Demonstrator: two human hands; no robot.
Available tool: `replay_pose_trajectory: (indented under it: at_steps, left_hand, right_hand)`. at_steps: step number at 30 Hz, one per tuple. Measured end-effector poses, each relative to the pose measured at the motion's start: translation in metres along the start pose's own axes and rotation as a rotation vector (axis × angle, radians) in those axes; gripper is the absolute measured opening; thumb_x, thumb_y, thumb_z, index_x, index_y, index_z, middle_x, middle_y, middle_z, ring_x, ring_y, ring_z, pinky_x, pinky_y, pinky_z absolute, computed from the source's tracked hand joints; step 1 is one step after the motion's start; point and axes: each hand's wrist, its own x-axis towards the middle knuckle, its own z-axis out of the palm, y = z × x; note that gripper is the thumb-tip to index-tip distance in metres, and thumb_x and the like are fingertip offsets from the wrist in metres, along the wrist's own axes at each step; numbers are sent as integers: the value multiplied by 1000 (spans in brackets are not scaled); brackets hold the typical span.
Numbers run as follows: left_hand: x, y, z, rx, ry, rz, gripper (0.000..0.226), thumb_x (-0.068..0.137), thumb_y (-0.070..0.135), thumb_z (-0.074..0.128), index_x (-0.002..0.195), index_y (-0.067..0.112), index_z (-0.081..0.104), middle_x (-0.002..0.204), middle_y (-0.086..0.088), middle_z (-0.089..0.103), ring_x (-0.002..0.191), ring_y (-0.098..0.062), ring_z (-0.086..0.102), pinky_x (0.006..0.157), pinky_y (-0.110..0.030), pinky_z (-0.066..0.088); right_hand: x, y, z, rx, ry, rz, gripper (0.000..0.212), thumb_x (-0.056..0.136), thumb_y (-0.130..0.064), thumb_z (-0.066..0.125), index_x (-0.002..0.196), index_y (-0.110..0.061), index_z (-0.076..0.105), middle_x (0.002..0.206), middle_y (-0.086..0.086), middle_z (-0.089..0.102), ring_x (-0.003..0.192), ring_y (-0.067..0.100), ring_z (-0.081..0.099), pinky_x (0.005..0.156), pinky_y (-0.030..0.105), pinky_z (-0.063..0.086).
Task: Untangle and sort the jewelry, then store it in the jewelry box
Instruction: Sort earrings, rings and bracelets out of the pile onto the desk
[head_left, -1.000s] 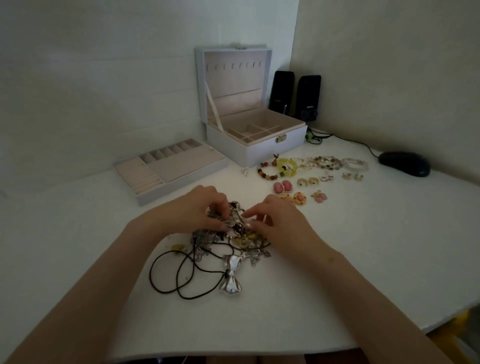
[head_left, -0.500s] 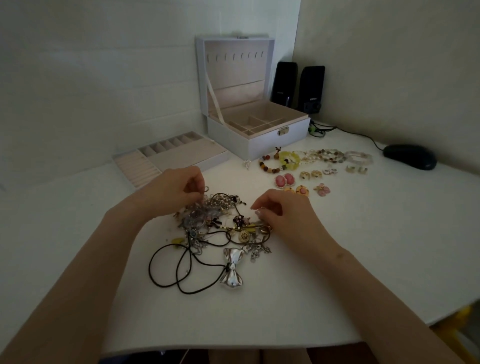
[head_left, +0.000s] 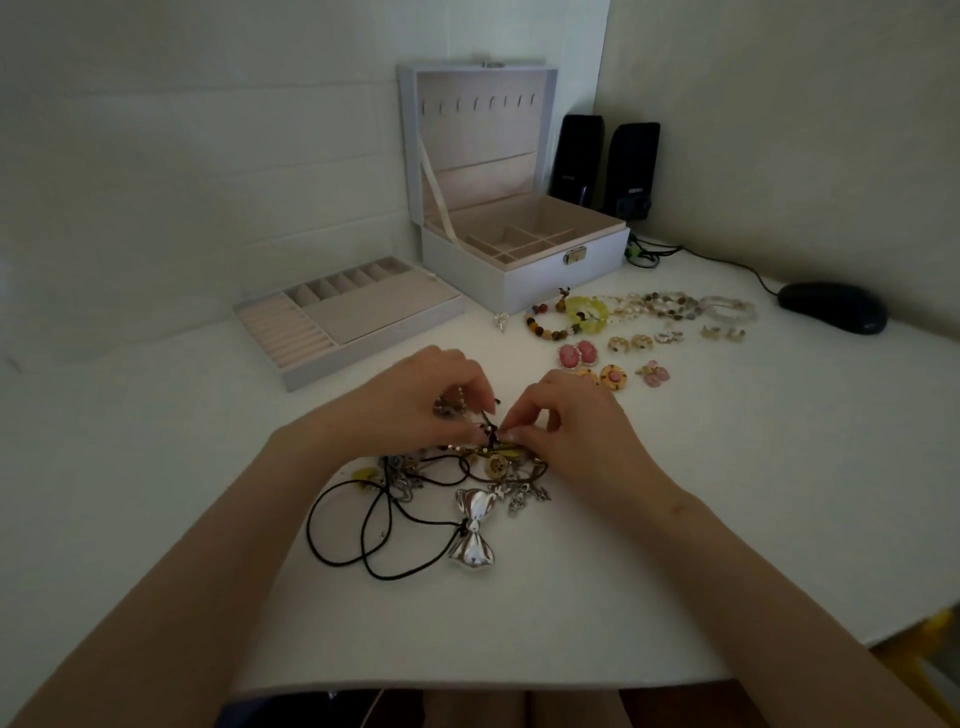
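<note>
on the white bench (head_left: 675, 519), the left hand (head_left: 415, 405) grips a clump of a tangle of necklaces (head_left: 467, 465) and the right hand (head_left: 571, 426) pinches a strand just beside it. a silver bow (head_left: 472, 525) on a black cord (head_left: 353, 525) lies nearer the person. behind stand an open jewelry box (head_left: 519, 275), a tray (head_left: 353, 317) to its left, and bracelets (head_left: 639, 306) and earrings (head_left: 613, 358) to the right.

I see two black speakers (head_left: 582, 156) in the white table's (head_left: 727, 467) far corner and a black mouse (head_left: 831, 306) right of them, its cable (head_left: 727, 262) running back. Something yellow (head_left: 930, 629), perhaps a chair, shows below the edge.
</note>
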Motion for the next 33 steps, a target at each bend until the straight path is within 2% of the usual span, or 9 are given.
replay_pose_trajectory:
  at_steps: [4, 7, 11, 17, 20, 23, 26, 29, 33]
  left_hand:
    - [3, 5, 9, -23, 13, -12, 28, 75, 34, 77, 98, 28, 61, 90, 18, 53, 88, 0, 45, 75, -13, 36]
    - [4, 5, 12, 5, 16, 2, 23, 77, 33, 74, 94, 26, 60, 85, 17, 51, 85, 1, 44, 72, -15, 34]
    - [3, 2, 10, -24, 49, 3, 11, 83, 26, 70, 91, 26, 63, 89, 15, 59, 87, -1, 49, 75, -20, 39]
    - [1, 0, 2, -161, 131, -50, 8, 86, 18, 66, 92, 23, 68, 87, 13, 66, 82, 3, 57, 69, -7, 39]
    - [1, 1, 0, -219, 130, -57, 10, 88, 16, 64, 93, 23, 68, 87, 12, 68, 82, 1, 61, 74, -11, 45]
    - [0, 4, -3, -339, 128, -54, 11, 90, 13, 60, 96, 17, 67, 87, 5, 70, 83, -6, 66, 79, -17, 50]
    - [-1, 9, -5, -481, 131, -66, 15, 92, 13, 58, 102, 15, 67, 92, -1, 71, 87, -11, 68, 81, -18, 51]
    - [-2, 14, -6, -607, 124, -94, 21, 93, 12, 55, 111, 14, 67, 99, -3, 72, 92, -10, 68, 80, -15, 49]
    - [-3, 14, -6, -647, 127, -134, 18, 91, 18, 57, 104, 16, 70, 94, 2, 70, 85, -7, 65, 78, -15, 50]
  right_hand:
    - [-1, -3, -5, 122, 64, 17, 4, 79, -22, 73, 76, -22, 70, 84, -4, 58, 73, 6, 49, 71, 25, 40]
    - [-1, -5, -9, 246, 130, 13, 7, 77, -19, 75, 74, -22, 70, 82, -2, 65, 67, 3, 49, 65, 15, 38]
    - [-2, -5, -10, 364, 169, 55, 12, 79, -17, 74, 73, -25, 68, 76, -13, 65, 66, -3, 51, 64, 7, 38]
    - [-4, -7, -11, 401, 167, 67, 20, 82, -17, 71, 70, -30, 62, 74, -14, 65, 73, -4, 57, 67, 9, 44]
    - [-3, -7, -12, 512, 157, 102, 15, 83, -13, 71, 73, -21, 63, 78, -4, 70, 75, 5, 66, 70, 18, 52]
    - [-4, -9, -14, 687, 131, 138, 8, 85, -4, 67, 79, -7, 62, 80, 10, 71, 71, 11, 70, 65, 18, 53]
    - [-4, -11, -18, 844, 108, 174, 7, 86, 0, 64, 81, -4, 62, 83, 19, 71, 72, 20, 71, 68, 25, 58]
    - [-4, -11, -22, 923, 78, 200, 4, 86, 0, 63, 83, -4, 63, 82, 18, 71, 71, 22, 70, 69, 27, 58]
    - [-4, -12, -22, 932, 53, 204, 2, 86, -4, 63, 84, -2, 63, 73, 10, 71, 66, 18, 68, 63, 23, 55]
